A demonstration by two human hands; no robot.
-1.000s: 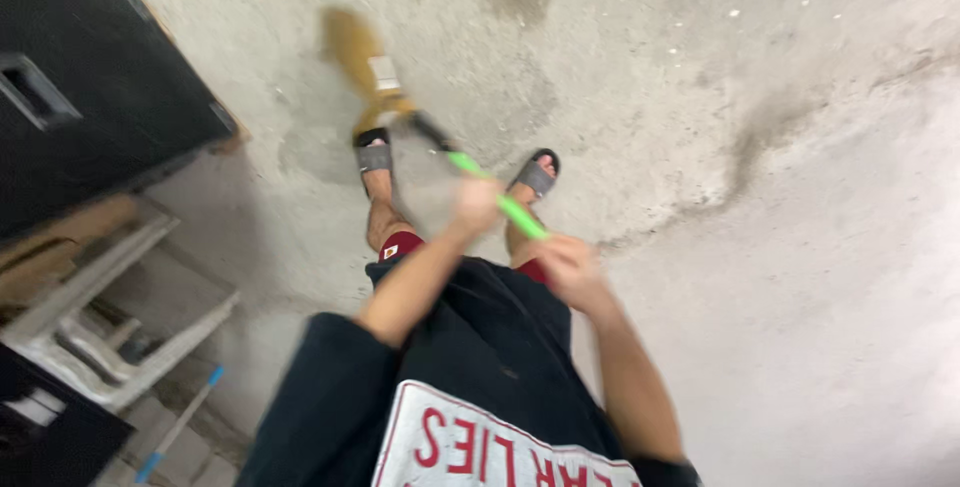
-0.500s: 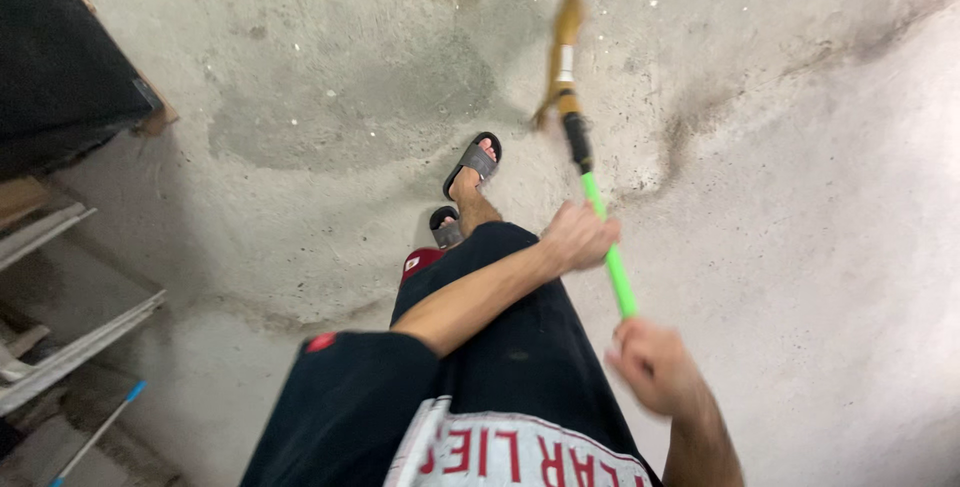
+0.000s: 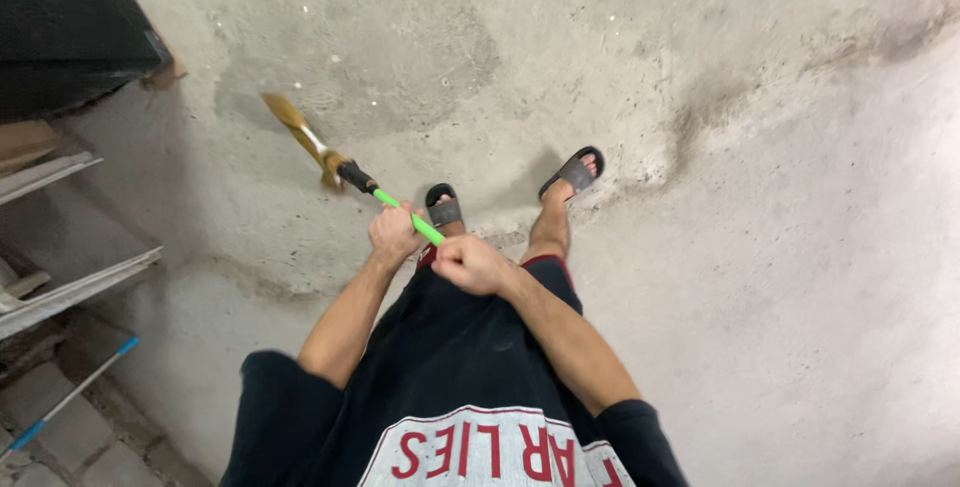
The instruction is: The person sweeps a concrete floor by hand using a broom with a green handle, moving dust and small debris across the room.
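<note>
I hold a broom with a bright green handle [image 3: 425,231] and a tan straw head [image 3: 300,132]. My left hand [image 3: 394,231] grips the handle lower down, nearer the black collar of the broom. My right hand [image 3: 468,264] is closed around the handle's upper end, right beside the left. The broom head reaches out to the front left over the grey concrete floor [image 3: 760,247]. My feet in black sandals [image 3: 572,173] stand just beyond my hands.
A black box [image 3: 70,32] sits at the upper left. Below it lie pale boards and slats [image 3: 60,287]. A thin rod with blue ends [image 3: 70,397] rests on bricks at the lower left. Small white specks dot the stained floor.
The broom head swung from the front right across to the front left. My right hand moved up close to my left hand. My feet shifted apart, and the view turned slightly.
</note>
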